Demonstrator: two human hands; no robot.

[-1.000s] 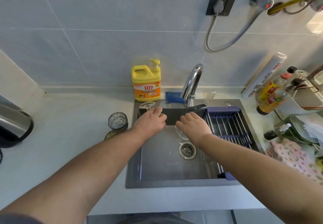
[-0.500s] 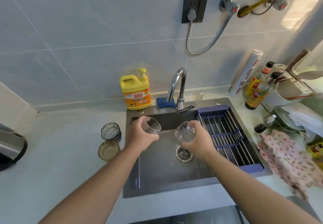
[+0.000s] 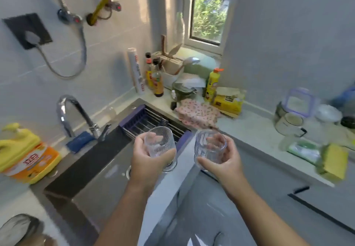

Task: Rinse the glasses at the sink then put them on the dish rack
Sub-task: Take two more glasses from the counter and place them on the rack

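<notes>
My left hand point(image 3: 148, 157) grips a clear ribbed glass point(image 3: 160, 144), held upright over the right side of the steel sink point(image 3: 92, 184). My right hand point(image 3: 222, 161) grips a second clear ribbed glass point(image 3: 209, 146), held past the sink's front right corner, above the cabinet front. Both glasses look empty. The dish rack point(image 3: 146, 120), purple-framed with metal bars, sits across the far right end of the sink, just beyond the left-hand glass. The chrome faucet point(image 3: 73, 113) stands at the sink's back; no water stream is visible.
A yellow dish soap jug point(image 3: 25, 155) and blue sponge point(image 3: 79, 140) sit behind the sink. Another glass point(image 3: 19, 226) is at the bottom left. On the right counter are a floral cloth point(image 3: 197, 113), bottles point(image 3: 156, 80), jars point(image 3: 290, 120) and a yellow sponge point(image 3: 335, 161).
Both hands have lifted the glasses out of the sink basin and carried them rightward. The head camera has swung right, bringing the window and right counter into view.
</notes>
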